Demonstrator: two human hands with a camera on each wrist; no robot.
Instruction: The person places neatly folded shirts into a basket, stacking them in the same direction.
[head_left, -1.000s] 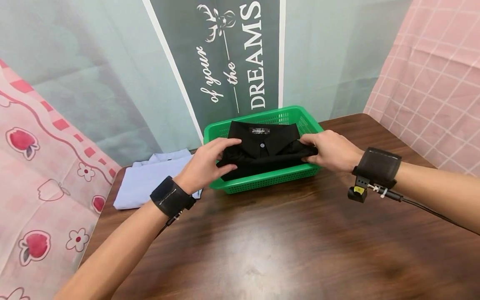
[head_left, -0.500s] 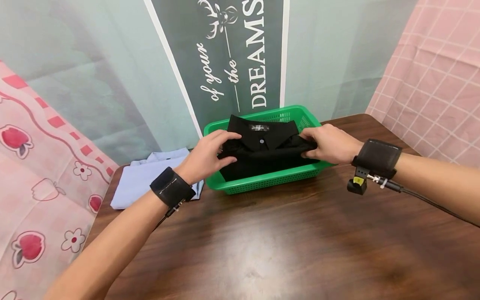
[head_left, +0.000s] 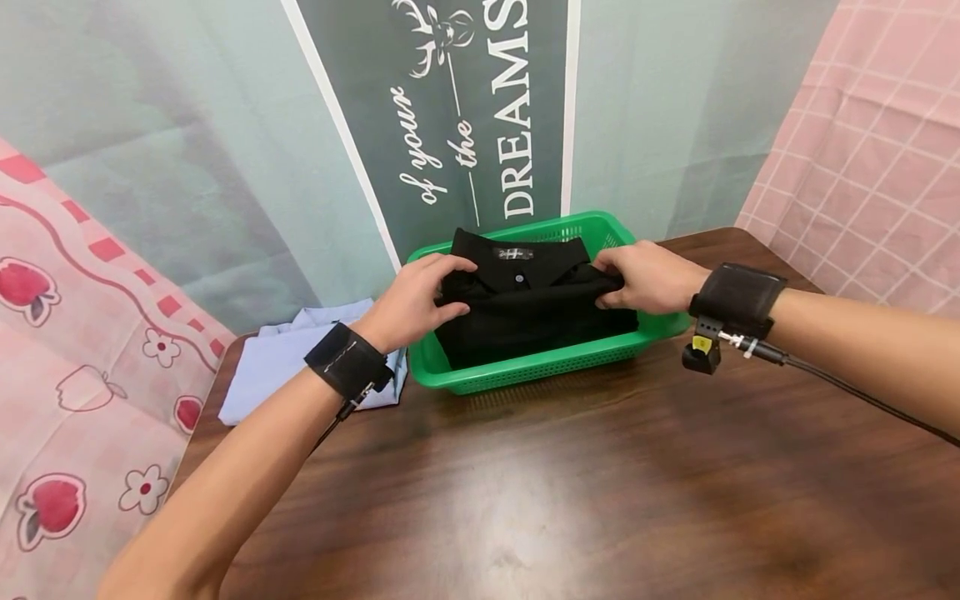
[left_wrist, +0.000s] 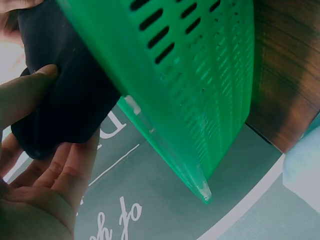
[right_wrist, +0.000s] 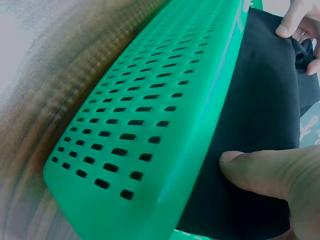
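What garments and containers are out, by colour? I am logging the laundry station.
Black folded shirt: 1, held by left hand and right hand
Light blue garment: 1
Green basket: 1
Total: 3

A dark brown wooden table [head_left: 570, 500] carried everything. At its far edge, toward twelve o'clock, sat a green slotted plastic basket [head_left: 525, 371] directly on the wood. At about ten o'clock, just beside the basket, a folded light blue garment [head_left: 277, 367] lay flat on the tabletop.
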